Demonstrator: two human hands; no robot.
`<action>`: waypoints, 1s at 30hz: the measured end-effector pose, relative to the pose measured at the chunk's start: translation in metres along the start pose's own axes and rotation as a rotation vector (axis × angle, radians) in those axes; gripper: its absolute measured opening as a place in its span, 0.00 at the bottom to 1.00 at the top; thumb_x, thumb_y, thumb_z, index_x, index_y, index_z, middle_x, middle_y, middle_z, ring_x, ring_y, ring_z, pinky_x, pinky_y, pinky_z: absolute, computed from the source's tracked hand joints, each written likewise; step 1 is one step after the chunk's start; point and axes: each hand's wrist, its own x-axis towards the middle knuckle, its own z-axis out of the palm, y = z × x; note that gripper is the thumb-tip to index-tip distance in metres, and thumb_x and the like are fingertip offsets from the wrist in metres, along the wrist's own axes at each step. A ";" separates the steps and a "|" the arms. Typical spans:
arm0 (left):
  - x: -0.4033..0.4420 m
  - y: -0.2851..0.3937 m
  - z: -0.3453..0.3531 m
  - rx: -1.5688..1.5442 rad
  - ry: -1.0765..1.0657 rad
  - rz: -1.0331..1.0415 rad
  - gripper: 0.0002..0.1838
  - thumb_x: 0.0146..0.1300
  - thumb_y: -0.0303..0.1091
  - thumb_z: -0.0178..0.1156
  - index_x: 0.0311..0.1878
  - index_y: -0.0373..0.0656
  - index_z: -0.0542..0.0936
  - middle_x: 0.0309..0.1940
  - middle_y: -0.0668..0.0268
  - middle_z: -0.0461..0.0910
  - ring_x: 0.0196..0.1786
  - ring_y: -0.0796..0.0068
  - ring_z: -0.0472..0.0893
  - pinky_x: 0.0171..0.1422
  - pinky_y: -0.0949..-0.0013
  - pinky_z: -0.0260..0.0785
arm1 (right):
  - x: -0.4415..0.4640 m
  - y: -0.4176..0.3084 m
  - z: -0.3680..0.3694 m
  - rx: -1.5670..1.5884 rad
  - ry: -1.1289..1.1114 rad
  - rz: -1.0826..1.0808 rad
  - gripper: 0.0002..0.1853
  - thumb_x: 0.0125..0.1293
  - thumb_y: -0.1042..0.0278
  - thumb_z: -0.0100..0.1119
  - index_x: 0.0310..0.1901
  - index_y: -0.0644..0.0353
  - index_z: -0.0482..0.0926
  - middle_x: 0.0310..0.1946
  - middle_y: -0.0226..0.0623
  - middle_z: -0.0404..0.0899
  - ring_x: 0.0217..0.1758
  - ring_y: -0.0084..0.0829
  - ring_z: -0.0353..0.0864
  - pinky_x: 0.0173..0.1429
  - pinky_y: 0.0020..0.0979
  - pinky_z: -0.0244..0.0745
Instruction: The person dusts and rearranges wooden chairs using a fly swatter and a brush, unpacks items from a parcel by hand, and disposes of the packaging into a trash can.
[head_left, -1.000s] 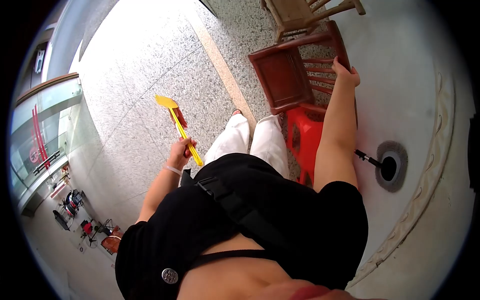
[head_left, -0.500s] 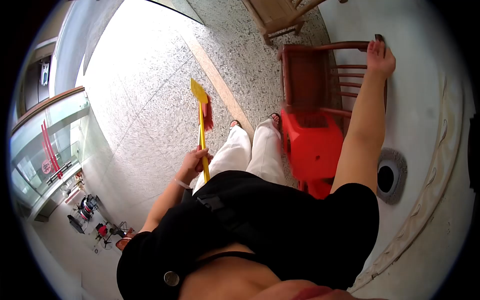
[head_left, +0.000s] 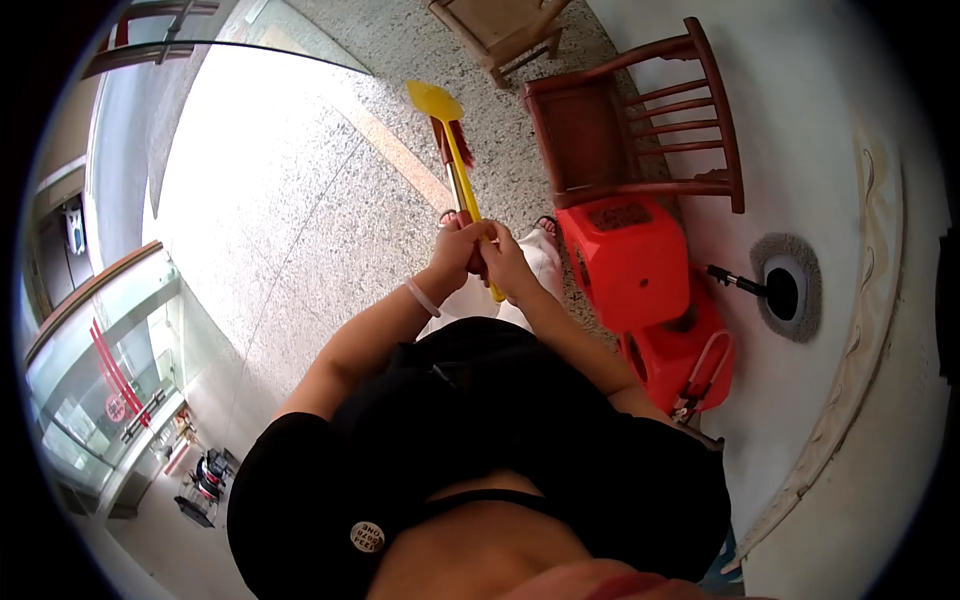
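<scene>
Both of my hands meet in front of my legs, holding two long-handled things side by side. My left hand (head_left: pixel 456 248), with a pale bracelet on its wrist, is closed round the handle of a red-bristled brush (head_left: pixel 463 145) with a silvery shaft. My right hand (head_left: pixel 508 262) is closed on the handle of a yellow fly swatter (head_left: pixel 435 100). Its flat head points away from me, overlapping the brush, and its handle end shows below my fingers. Overlapping fingers partly hide both grips.
A reddish wooden chair (head_left: pixel 585 135) stands to the right, with red plastic stools (head_left: pixel 640 285) nearer me. Against the wall is a grey mop head (head_left: pixel 800 290). Another wooden chair (head_left: pixel 500 28) stands farther ahead. A glass cabinet (head_left: pixel 110 330) is at left.
My right hand has left the chair's back and come to the handles beside my left hand. The swatter and brush have moved right in the view and farther from me.
</scene>
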 end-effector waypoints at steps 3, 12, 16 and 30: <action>0.016 0.004 -0.020 0.098 -0.189 -0.054 0.08 0.57 0.36 0.54 0.32 0.42 0.69 0.24 0.68 0.73 0.18 0.79 0.71 0.17 0.79 0.61 | 0.019 0.032 0.008 -0.220 0.220 -0.294 0.21 0.61 0.66 0.44 0.55 0.62 0.60 0.38 0.46 0.74 0.38 0.37 0.76 0.43 0.33 0.70; 0.040 0.080 -0.146 0.270 -0.187 -0.153 0.11 0.56 0.34 0.56 0.36 0.36 0.70 0.28 0.61 0.76 0.30 0.73 0.77 0.35 0.73 0.73 | 0.084 -0.031 -0.066 -1.074 0.700 -0.383 0.20 0.54 0.70 0.49 0.51 0.56 0.66 0.30 0.51 0.73 0.33 0.51 0.73 0.37 0.44 0.70; 0.061 0.092 -0.239 0.433 -0.085 -0.114 0.09 0.57 0.33 0.55 0.35 0.38 0.71 0.27 0.62 0.76 0.28 0.74 0.76 0.30 0.76 0.69 | 0.130 -0.043 -0.098 -1.155 0.738 -0.654 0.20 0.58 0.67 0.46 0.54 0.51 0.64 0.29 0.47 0.72 0.32 0.49 0.73 0.34 0.44 0.70; 0.078 0.123 -0.328 -0.264 0.165 -0.114 0.05 0.56 0.25 0.51 0.32 0.37 0.64 0.23 0.59 0.73 0.27 0.67 0.76 0.29 0.71 0.70 | 0.090 -0.139 -0.083 -1.311 0.843 0.216 0.15 0.59 0.67 0.41 0.46 0.56 0.73 0.44 0.48 0.73 0.50 0.42 0.71 0.51 0.40 0.67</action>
